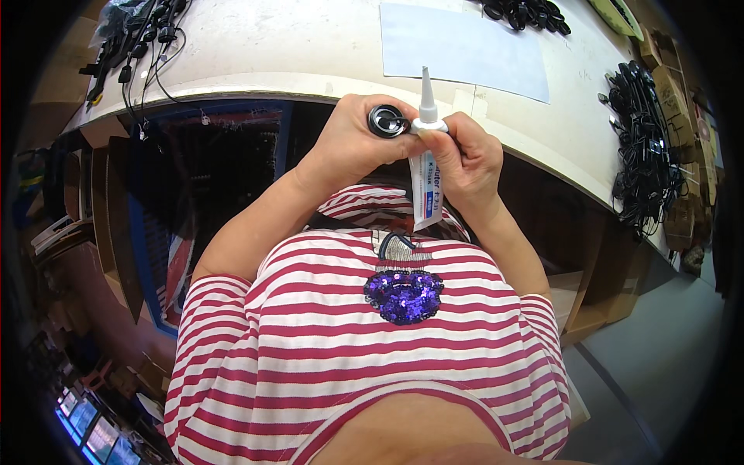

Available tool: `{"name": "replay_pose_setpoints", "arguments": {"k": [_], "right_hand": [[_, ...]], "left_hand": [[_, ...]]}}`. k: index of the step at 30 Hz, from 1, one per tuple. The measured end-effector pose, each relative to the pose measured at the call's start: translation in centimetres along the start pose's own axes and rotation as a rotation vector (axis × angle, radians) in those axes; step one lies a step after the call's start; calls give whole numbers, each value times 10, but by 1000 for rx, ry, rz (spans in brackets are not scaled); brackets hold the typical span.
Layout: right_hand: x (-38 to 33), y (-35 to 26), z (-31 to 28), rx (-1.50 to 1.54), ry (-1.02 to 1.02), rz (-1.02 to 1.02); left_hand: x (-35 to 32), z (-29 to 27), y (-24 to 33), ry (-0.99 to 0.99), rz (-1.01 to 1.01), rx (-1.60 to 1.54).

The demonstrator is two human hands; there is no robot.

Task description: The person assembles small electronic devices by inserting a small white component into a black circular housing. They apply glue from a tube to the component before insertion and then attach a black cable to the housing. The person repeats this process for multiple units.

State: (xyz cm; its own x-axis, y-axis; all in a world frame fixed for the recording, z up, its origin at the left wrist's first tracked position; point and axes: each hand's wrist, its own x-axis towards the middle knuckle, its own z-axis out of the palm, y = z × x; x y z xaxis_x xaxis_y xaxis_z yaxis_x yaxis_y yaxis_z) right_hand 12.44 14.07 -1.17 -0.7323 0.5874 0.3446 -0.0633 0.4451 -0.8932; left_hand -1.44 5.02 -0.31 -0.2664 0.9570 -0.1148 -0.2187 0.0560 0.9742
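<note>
A small black cylindrical part [386, 122] with a hollow, ring-shaped end sits in the closed fingers of my left hand [349, 143]. Pinched at its neck by my right hand [474, 159] is a white and blue glue tube [425, 190]. Its pale tapered nozzle [427, 94] points up and away from me, bare of any cap. Both hands meet in front of my chest at the near edge of the table, and the black part is right beside the tube's neck. Whether my left fingertips also touch the tube is hard to make out.
A white sheet [465, 50] lies on the white worktable [310, 46]. Black cables [147, 46] hang over the table's edge at the left, a large black cable bundle [647, 151] lies at the right, and small black parts [527, 14] sit at the back. Cardboard boxes stand around.
</note>
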Motion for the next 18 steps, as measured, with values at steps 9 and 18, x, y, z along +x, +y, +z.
{"name": "replay_pose_setpoints", "arguments": {"k": [9, 18], "right_hand": [[3, -1, -1, -4, 2, 18], [11, -9, -11, -34, -69, -3]], "left_hand": [[5, -3, -3, -22, -6, -27], [7, -4, 5, -80, 33, 63]]}}
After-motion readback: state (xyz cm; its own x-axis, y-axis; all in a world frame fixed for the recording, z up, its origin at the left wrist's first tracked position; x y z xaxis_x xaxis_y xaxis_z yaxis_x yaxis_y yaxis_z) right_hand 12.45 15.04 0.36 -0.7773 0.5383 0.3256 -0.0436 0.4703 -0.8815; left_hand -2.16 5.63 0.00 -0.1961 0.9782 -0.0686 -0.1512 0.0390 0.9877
